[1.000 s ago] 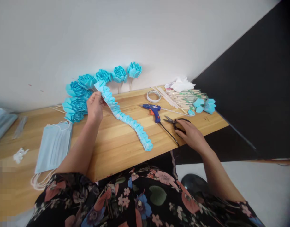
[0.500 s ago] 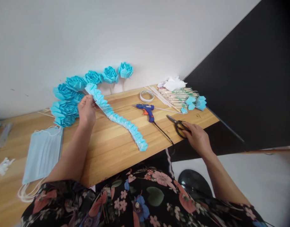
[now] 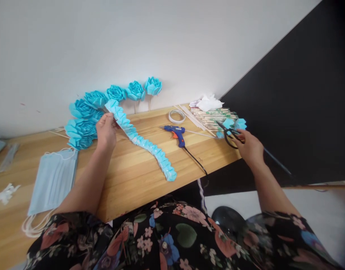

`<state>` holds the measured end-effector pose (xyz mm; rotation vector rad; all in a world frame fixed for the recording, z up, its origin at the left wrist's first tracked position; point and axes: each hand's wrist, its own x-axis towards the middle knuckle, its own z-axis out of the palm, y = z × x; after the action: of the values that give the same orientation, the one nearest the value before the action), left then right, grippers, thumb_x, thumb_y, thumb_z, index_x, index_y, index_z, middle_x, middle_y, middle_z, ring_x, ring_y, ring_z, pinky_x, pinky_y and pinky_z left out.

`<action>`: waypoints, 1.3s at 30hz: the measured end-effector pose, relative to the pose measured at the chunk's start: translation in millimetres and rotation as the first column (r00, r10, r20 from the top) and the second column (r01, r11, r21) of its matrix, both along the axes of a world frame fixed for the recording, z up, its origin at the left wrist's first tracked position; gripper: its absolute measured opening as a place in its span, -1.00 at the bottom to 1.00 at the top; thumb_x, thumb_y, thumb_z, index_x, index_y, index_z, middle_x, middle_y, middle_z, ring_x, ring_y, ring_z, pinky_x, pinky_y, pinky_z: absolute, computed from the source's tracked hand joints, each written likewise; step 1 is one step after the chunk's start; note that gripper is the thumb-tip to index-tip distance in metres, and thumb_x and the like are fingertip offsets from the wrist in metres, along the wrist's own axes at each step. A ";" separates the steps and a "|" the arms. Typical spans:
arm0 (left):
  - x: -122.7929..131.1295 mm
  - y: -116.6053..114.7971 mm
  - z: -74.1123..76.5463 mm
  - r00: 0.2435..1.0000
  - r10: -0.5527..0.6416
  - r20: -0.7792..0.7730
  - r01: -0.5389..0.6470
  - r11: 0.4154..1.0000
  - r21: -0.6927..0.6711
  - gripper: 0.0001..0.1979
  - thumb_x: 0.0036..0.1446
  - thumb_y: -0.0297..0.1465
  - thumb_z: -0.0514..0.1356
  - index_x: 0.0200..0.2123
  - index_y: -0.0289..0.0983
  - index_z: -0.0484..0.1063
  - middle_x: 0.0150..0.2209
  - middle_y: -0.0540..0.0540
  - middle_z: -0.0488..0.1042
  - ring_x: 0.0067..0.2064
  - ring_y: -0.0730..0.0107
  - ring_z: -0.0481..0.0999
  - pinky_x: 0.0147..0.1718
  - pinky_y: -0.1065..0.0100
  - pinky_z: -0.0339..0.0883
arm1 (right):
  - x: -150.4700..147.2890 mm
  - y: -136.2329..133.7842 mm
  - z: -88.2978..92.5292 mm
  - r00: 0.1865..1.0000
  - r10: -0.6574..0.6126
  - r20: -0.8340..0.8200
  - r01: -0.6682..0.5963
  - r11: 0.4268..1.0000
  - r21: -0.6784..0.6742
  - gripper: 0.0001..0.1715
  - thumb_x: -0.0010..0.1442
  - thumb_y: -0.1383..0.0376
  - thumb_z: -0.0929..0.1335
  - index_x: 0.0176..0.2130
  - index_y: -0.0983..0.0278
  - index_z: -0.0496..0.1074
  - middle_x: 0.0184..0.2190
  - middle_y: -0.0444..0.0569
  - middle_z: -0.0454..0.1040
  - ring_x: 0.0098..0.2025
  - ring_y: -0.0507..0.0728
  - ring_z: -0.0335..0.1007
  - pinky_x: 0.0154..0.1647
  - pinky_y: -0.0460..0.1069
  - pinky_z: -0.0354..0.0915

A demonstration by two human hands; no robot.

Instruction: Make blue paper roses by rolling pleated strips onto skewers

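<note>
Scissors (image 3: 230,134) are lifted in the right hand (image 3: 249,147), fingers closed around the handles, above the tabletop (image 3: 138,176) right corner. The left hand (image 3: 106,131) pinches the upper end of the pleated blue paper strip (image 3: 144,144), which lies across the tabletop. Probably cutting comes next; the glue gun (image 3: 175,132) and its cord lie between, and the front edge is near.

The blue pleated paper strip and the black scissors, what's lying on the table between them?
In the head view, a blue glue gun with its black cord.
</note>
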<state>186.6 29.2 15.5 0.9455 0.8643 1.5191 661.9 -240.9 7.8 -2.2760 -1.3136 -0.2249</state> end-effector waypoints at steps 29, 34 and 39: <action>6.9 -27.2 33.9 0.921 -0.070 -0.384 0.184 0.946 0.267 -0.54 0.16 0.01 0.25 -0.51 -0.26 0.39 -0.55 0.03 0.34 -0.46 0.45 0.31 -0.41 0.41 0.24 | -285.8 222.1 88.7 0.348 0.816 -0.462 -0.658 0.564 0.499 -0.56 0.17 0.12 0.42 -0.01 0.25 0.59 -0.17 -0.04 0.63 -0.10 0.18 0.52 0.02 0.09 0.38; 5.2 -26.7 35.8 0.919 -0.055 -0.390 0.167 0.951 0.260 -0.53 0.16 0.03 0.25 -0.52 -0.26 0.38 -0.54 0.02 0.35 -0.44 0.44 0.33 -0.39 0.40 0.25 | -301.1 232.2 80.8 0.273 0.788 -0.552 -0.534 0.602 0.594 -0.73 0.12 0.11 0.41 -0.32 0.25 0.57 -0.38 -0.09 0.57 -0.28 0.12 0.48 -0.16 0.02 0.39; 5.2 -25.6 32.4 0.937 -0.045 -0.347 0.145 0.953 0.268 -0.48 0.21 0.09 0.16 -0.48 -0.27 0.42 -0.51 -0.01 0.39 -0.42 0.41 0.37 -0.38 0.37 0.27 | -302.0 231.2 68.7 0.281 0.773 -0.568 -0.477 0.626 0.616 -0.77 0.08 0.13 0.41 -0.39 0.26 0.53 -0.48 -0.14 0.49 -0.38 0.06 0.39 -0.25 -0.02 0.34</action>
<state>191.7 3.6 47.9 1.4770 0.8314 1.4442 359.9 -9.7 76.5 -1.0680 -1.3687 0.7681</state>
